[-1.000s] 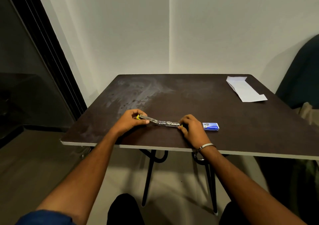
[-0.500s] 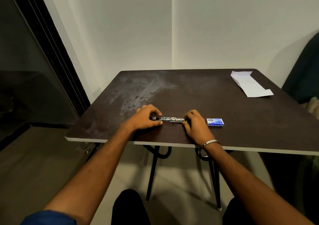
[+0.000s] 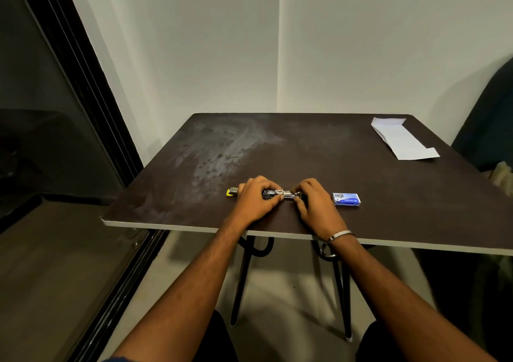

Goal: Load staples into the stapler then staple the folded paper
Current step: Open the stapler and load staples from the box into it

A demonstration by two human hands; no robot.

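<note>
L hand (image 3: pixel 256 198) and R hand (image 3: pixel 313 200), w/ a thin silver bangle (image 3: pixel 339 235) at the wrist, both grip a slim metal stapler with a yellow end (image 3: pixel 280 194) lying flat near the front edge of the dark brown table (image 3: pixel 305 153). Small blue staple box (image 3: pixel 347 199) sits just right of the R hand; folded white paper (image 3: pixel 401 139) lies well apart at the far right corner.

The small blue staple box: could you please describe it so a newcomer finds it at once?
Start at the dark brown table and follow its near edge. Just right of the right hand lies the small blue staple box, the only blue, printed item there.
</note>
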